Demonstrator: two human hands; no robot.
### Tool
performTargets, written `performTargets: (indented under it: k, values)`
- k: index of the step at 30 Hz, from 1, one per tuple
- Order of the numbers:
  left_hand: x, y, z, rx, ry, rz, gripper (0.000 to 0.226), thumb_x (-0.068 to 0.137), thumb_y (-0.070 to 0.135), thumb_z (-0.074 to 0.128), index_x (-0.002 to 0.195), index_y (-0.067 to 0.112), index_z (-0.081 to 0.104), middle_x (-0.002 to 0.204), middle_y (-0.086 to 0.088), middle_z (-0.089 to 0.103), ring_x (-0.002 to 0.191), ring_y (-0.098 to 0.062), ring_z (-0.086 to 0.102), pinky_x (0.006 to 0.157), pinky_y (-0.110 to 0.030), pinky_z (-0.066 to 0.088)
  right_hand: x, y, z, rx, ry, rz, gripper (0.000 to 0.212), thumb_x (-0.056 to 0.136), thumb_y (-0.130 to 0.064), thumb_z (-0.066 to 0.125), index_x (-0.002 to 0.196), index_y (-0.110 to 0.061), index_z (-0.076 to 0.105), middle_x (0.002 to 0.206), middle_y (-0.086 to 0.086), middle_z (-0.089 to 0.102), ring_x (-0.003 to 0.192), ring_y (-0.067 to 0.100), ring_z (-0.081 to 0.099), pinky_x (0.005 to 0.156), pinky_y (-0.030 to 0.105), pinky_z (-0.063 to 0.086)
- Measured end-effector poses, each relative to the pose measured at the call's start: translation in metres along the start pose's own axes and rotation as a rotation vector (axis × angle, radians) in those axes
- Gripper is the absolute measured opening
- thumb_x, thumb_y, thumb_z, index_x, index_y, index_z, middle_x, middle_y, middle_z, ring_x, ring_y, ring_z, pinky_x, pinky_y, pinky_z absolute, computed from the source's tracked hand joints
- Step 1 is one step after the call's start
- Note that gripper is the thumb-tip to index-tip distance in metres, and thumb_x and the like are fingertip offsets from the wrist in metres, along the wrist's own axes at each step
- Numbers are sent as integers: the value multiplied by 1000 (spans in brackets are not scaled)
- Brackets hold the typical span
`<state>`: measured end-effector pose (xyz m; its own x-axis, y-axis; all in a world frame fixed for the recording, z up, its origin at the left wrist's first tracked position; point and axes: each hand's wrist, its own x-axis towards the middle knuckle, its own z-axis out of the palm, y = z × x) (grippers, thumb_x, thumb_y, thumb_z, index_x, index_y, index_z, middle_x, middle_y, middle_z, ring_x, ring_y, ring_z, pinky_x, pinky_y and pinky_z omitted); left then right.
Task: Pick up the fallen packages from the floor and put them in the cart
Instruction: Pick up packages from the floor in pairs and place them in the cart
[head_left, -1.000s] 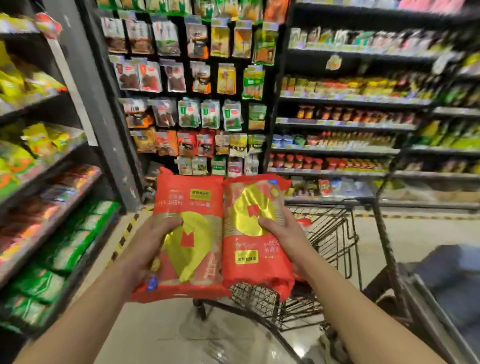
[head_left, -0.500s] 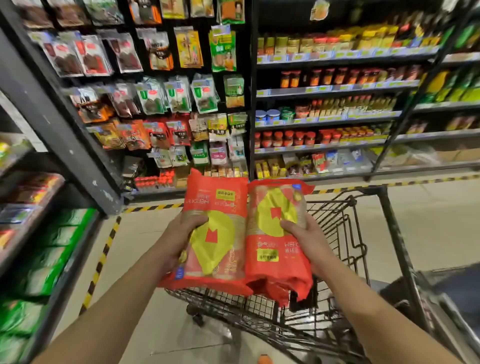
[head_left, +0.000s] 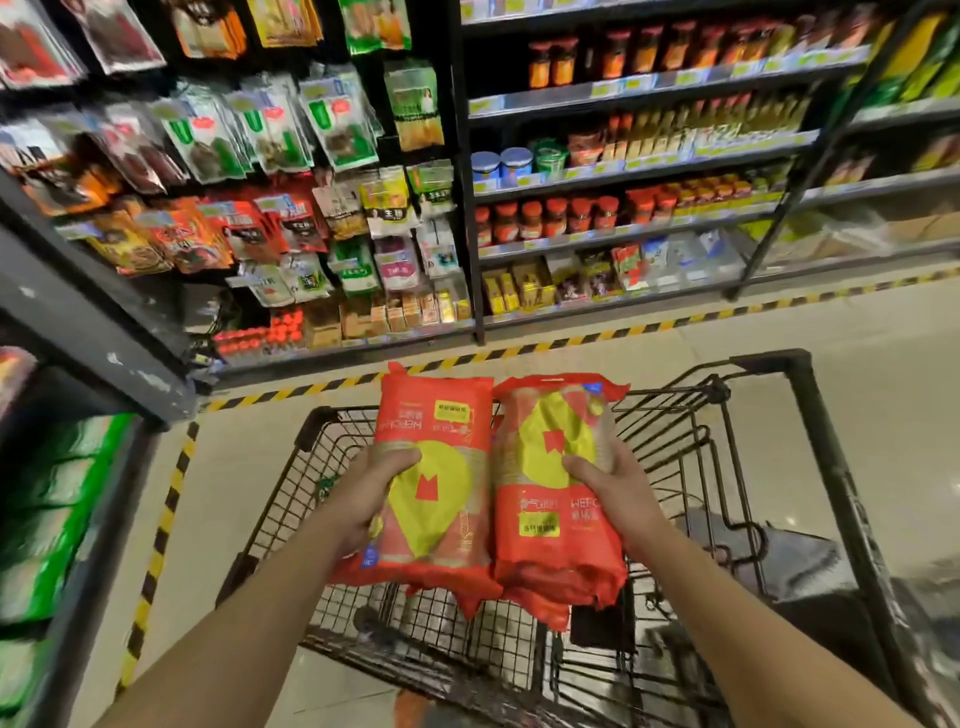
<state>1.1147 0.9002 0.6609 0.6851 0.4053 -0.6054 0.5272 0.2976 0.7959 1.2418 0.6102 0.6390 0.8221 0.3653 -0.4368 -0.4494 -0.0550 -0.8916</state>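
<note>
Two red packages with yellow panels hang side by side above a black wire shopping cart (head_left: 291, 499). My left hand (head_left: 371, 499) grips the left package (head_left: 436, 441) by its left edge, thumb across the front. The right package (head_left: 550, 499) is held by my right hand (head_left: 615, 499), whose thumb lies on its yellow panel. The two packages touch along their inner edges. Their lower ends hang over the cart's basket near its middle.
Shelves of jars and boxes (head_left: 623, 208) and hanging snack bags (head_left: 270, 171) stand beyond the cart. A rack with green packs (head_left: 47, 519) lines the left side. Yellow-black floor tape (head_left: 156, 545) runs along the shelf bases. A dark object (head_left: 800, 566) lies at the cart's right.
The view has tilted down and moved toward the cart. Both hands have carried the packages forward and lower, from in front of the cart to over its basket.
</note>
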Motion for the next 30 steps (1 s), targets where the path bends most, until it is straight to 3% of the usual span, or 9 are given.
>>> performTargets:
  k: [2, 5, 10, 15, 21, 23, 26, 30]
  values:
    - [18, -9, 3, 28, -2, -24, 68, 78, 33, 86, 137, 17, 57, 110, -15, 83, 96, -37, 81, 82, -48, 62, 12, 13, -2, 20, 28, 21, 43, 94, -14, 81, 131, -21, 60, 116, 12, 80, 95, 32, 82, 74, 42, 68]
    - [46, -24, 9, 52, -9, -61, 49, 91, 26, 81, 135, 19, 59, 107, -13, 83, 98, -36, 80, 83, -48, 61, 26, 33, -3, 20, 49, 49, 39, 95, -13, 81, 127, -24, 61, 112, 9, 81, 92, 29, 82, 68, 36, 67]
    - [78, -45, 18, 56, -56, -108, 66, 82, 31, 86, 139, 20, 54, 115, -12, 81, 103, -35, 80, 90, -54, 62, 46, 64, -6, 6, 103, 78, 42, 94, -10, 81, 128, -23, 60, 110, 7, 80, 83, 18, 83, 61, 28, 64]
    - [97, -54, 27, 90, -23, -97, 58, 90, 33, 84, 138, 23, 54, 124, -12, 77, 106, -35, 79, 88, -54, 63, 66, 86, -11, -27, 168, 107, 57, 90, -17, 87, 137, -22, 56, 120, 10, 77, 93, 23, 82, 71, 37, 67]
    - [103, -53, 37, 367, 86, 48, 41, 94, 43, 79, 128, 26, 64, 112, 2, 77, 97, -18, 76, 72, -27, 51, 73, 86, -11, -117, 203, 81, 71, 82, -34, 93, 142, -29, 55, 122, 3, 77, 101, 24, 81, 90, 52, 67]
    - [107, -55, 36, 562, 111, 88, 56, 91, 58, 77, 136, 26, 64, 116, -3, 73, 103, -22, 72, 81, -29, 52, 72, 84, -12, -200, 209, 91, 69, 80, -43, 93, 136, -31, 56, 120, 1, 77, 100, 23, 80, 89, 49, 66]
    - [115, -60, 32, 938, 201, 40, 109, 72, 97, 56, 159, 33, 44, 132, -10, 51, 132, -35, 49, 113, -49, 43, 75, 79, -18, -302, 194, 86, 43, 88, -36, 89, 119, -34, 59, 116, 3, 78, 97, 21, 80, 87, 46, 67]
    - [114, -58, 38, 949, 252, 19, 113, 80, 87, 66, 166, 22, 32, 153, -15, 40, 151, -39, 34, 123, -61, 31, 76, 74, -22, -365, 184, 186, 66, 83, -50, 89, 134, -25, 54, 122, 4, 74, 100, 23, 79, 84, 45, 67]
